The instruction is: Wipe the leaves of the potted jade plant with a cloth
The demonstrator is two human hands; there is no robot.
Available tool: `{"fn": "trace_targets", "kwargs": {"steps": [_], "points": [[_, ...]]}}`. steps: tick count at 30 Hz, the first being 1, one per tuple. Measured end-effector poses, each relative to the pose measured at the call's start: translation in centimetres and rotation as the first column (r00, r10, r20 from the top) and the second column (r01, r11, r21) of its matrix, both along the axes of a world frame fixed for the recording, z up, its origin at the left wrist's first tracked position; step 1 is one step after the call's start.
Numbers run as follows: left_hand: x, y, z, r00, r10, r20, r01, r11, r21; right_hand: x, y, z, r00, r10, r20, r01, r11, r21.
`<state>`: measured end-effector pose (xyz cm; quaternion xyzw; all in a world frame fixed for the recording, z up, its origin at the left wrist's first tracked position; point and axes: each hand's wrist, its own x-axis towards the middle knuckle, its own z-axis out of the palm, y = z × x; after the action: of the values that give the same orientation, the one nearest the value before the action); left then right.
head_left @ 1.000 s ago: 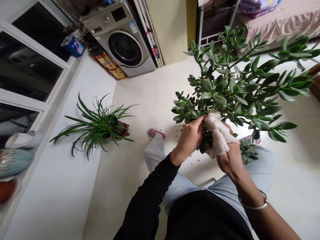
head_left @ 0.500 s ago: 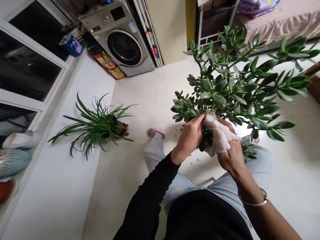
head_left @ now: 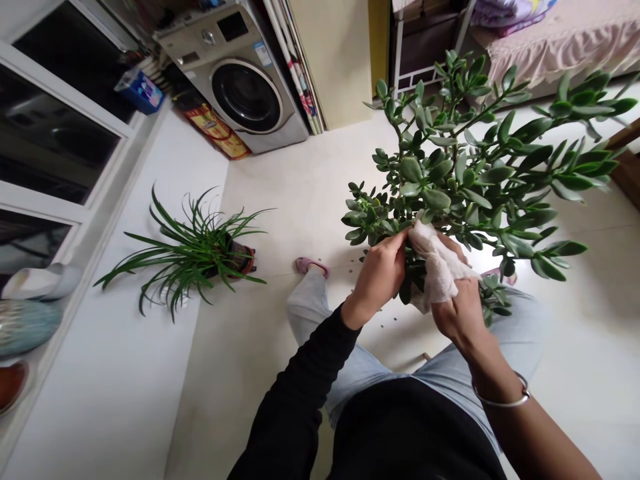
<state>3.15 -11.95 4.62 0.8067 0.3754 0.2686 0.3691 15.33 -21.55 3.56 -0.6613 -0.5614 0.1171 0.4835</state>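
A bushy jade plant (head_left: 450, 167) with thick oval green leaves fills the upper right of my view, held up above my lap. My left hand (head_left: 380, 277) grips it low among the leaves near the main stem, and the stem's lower part is hidden by my fingers. My right hand (head_left: 457, 310), with a metal bangle (head_left: 503, 400) on the wrist, presses a crumpled white cloth (head_left: 440, 267) against the plant. The pot and roots cannot be seen.
Small dark crumbs (head_left: 387, 320) dot the pale tile floor (head_left: 300, 200) below my hands. A potted spider plant (head_left: 193, 253) stands to the left, on the floor near a white ledge. A washing machine (head_left: 245, 93) stands at the back, with a bed (head_left: 565, 40) at the upper right.
My right hand and the white cloth have shifted slightly against the plant, and the cloth is bunched narrower. The whole view has drifted a little to the left.
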Motion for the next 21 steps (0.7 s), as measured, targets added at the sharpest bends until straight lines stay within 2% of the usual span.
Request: {"fn": "trace_targets", "kwargs": {"steps": [4,8,11,17,21], "points": [[-0.1,0.1,0.0,1.0,0.014,-0.016,-0.014,1.0,0.019,0.6,-0.2,-0.7,0.999,0.023,0.049,-0.022,0.999,-0.026],[-0.2,-0.1,-0.2,1.0,0.008,-0.018,-0.008,1.0,0.028,1.3,-0.2,-1.0,1.0,0.003,-0.013,-0.003,1.0,0.004],[-0.4,-0.4,-0.3,0.999,0.021,-0.034,-0.02,0.999,0.034,1.6,0.5,-0.7,0.998,-0.011,-0.06,0.012,1.0,0.005],[-0.4,-0.2,-0.2,0.999,0.036,0.039,-0.041,0.988,0.146,1.8,2.6,0.2,0.994,0.088,-0.06,-0.09,0.995,-0.029],[-0.3,0.0,-0.2,0.998,0.04,0.038,-0.045,0.991,0.129,1.9,3.4,0.5,0.995,0.078,-0.064,-0.081,0.995,-0.049]]}}
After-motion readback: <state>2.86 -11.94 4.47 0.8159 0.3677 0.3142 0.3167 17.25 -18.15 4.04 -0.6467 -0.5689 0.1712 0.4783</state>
